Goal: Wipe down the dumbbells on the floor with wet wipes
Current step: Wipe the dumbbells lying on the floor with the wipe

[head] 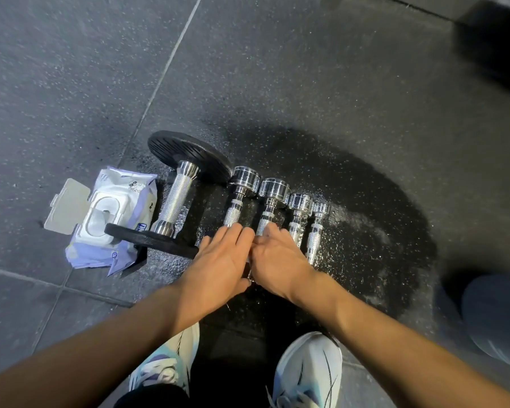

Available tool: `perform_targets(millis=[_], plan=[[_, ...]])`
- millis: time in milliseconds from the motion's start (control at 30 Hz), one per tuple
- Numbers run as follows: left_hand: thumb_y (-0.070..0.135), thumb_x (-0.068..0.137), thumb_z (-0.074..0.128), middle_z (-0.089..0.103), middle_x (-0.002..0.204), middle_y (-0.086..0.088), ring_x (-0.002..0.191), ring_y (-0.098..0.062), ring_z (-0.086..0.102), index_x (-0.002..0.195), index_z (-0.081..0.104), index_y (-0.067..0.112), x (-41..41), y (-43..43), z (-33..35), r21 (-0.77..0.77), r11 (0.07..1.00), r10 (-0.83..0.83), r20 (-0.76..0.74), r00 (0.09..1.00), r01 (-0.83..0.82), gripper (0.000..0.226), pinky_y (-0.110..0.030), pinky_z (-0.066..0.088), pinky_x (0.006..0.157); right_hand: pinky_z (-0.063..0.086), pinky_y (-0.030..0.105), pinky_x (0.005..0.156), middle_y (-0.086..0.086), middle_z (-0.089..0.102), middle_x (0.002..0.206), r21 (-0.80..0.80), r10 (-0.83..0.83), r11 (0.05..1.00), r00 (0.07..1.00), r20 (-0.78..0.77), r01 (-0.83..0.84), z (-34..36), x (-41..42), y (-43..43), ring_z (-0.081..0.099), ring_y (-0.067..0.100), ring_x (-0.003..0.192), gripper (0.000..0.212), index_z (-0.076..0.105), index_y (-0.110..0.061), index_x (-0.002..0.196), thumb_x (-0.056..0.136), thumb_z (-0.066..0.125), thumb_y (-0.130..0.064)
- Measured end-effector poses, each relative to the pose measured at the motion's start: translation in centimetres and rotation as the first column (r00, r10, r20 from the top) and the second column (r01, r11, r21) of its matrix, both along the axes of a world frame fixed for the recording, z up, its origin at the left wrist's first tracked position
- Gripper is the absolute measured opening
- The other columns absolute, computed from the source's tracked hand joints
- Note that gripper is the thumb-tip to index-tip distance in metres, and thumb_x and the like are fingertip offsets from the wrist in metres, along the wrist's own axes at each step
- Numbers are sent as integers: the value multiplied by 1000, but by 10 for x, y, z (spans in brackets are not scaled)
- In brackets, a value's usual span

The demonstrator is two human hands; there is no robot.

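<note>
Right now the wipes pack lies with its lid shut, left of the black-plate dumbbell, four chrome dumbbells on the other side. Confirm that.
Not the lid: the head view shows the wipes pack with its lid flipped open. The rest holds: it lies left of the black-plate dumbbell, four chrome dumbbells on the other side.

Chrome dumbbells (273, 201), knurled grips; black plates (189, 156); lilac-white wipes pack (112, 219); speckled dark-grey floor (71, 83); white-teal shoes (306, 369).
</note>
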State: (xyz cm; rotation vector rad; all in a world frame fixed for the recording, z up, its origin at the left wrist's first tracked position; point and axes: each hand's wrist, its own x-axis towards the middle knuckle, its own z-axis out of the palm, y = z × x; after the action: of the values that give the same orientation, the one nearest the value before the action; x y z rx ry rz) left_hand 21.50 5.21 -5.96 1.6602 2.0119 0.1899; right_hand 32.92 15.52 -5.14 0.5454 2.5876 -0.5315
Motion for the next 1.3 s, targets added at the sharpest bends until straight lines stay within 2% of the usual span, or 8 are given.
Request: perform_targets(millis=[100, 167, 267, 733, 800, 900, 1067, 1300], plan=[[40, 68, 87, 41, 123, 5, 115, -17, 43, 124, 36, 25, 1, 5, 0, -36, 999, 35, 0, 999, -34, 77, -42, 44, 96, 20, 31, 85, -9, 42, 75, 77, 75, 994, 995, 65, -80, 5, -13, 5, 32, 19, 102, 19, 59, -19, 84, 100, 52, -26], [41, 68, 87, 40, 124, 5, 116, -17, 42, 126, 35, 25, 0, 6, -1, -40, 998, 46, 1, 999, -46, 79, -41, 43, 98, 29, 33, 93, -5, 47, 81, 8, 76, 997, 990, 119, -77, 7, -22, 6, 37, 18, 97, 13, 64, -15, 96, 99, 54, -22], [40, 67, 88, 40, 126, 4, 119, -17, 41, 129, 36, 23, 1, 7, -2, -51, 996, 76, 27, 997, -75, 82, -40, 41, 100, 45, 34, 76, -4, 46, 74, -104, -11, 994, 987, 159, 28, 11, -30, 4, 52, 20, 79, 7, 54, -13, 90, 96, 57, -13], [38, 63, 93, 39, 121, 5, 113, -17, 43, 124, 38, 23, 1, 8, 1, -42, 995, 98, 49, 994, -96, 83, -39, 42, 97, 54, 37, 74, -3, 49, 70, -79, 55, 996, 994, 98, -48, 11, -22, 12, 53, 20, 69, 24, 46, -16, 73, 96, 54, -16], [36, 64, 93, 37, 118, 7, 110, -15, 41, 122, 37, 24, 0, 8, 1, -52, 994, 96, 60, 994, -93, 81, -38, 41, 96, 56, 39, 74, -2, 55, 77, -88, 45, 995, 998, 40, -41, 11, -6, 16, 58, 23, 72, 16, 56, -17, 90, 102, 48, -22], [35, 68, 91, 31, 112, 10, 108, -12, 36, 119, 35, 25, -2, 11, 1, -77, 993, 97, 83, 992, -91, 76, -35, 39, 95, 58, 35, 71, -6, 70, 88, -123, -51, 991, 997, -52, 45, 10, 18, 20, 65, 18, 71, 25, 59, -31, 126, 107, 43, -35], [38, 68, 91, 36, 116, 6, 110, -15, 37, 120, 37, 22, -4, 14, 1, -153, 983, 112, 94, 989, -97, 76, -37, 39, 100, 37, 19, 36, 0, 74, 88, -237, -376, 897, 926, 37, 374, 6, 28, 18, 54, 8, 45, 12, 56, -29, 114, 105, 49, -32], [36, 68, 92, 41, 119, 5, 112, -16, 40, 121, 39, 21, -5, 17, 3, -194, 976, 120, 99, 988, -99, 76, -40, 42, 100, 38, 25, 43, 12, 70, 96, -338, -624, 648, 730, 279, 683, -5, 19, 9, 52, 14, 56, 19, 46, -11, 122, 104, 45, -18]])
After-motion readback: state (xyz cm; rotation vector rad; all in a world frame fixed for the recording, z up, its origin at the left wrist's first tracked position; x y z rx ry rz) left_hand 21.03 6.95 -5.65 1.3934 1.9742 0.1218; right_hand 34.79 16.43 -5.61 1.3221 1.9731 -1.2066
